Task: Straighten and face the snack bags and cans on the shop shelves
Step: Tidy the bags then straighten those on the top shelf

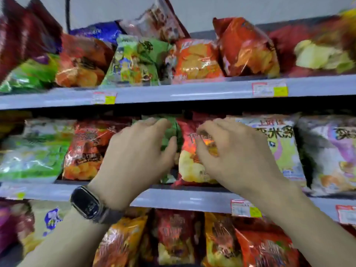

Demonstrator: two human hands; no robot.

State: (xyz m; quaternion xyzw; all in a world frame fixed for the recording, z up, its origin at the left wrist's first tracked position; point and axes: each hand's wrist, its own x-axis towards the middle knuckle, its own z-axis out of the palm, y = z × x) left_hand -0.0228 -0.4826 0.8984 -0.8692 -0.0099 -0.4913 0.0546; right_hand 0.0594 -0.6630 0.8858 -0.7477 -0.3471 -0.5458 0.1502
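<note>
- Though softened by motion blur, left grip (138, 151) closed round the green snack bag (174, 130): fingers hooked over its top edge, thumb pressed on its front.
- Right grip (233, 151) just beside it, fingers bent, fingertips and thumb pinching the front film of the red chip bag (187, 162).
- Both bags upright and touching on the middle shelf (173, 199), the green one mostly hidden behind the left grip.
- Dark smartwatch (86, 205) on the left wrist.
- Left of the green bag: an orange snack bag (84, 149), then a pale green bag (32, 155).
- Right of the red bag: a pale corn-stick bag (279, 143) with a cartoon pony, then a white-and-purple bag (331, 151).
- Up on the top shelf (192, 91): bags tilted at odd angles, among them a green cartoon bag (134, 60) and a leaning red bag (248, 47).
- Down below: a row of red and orange bags (177, 234).
</note>
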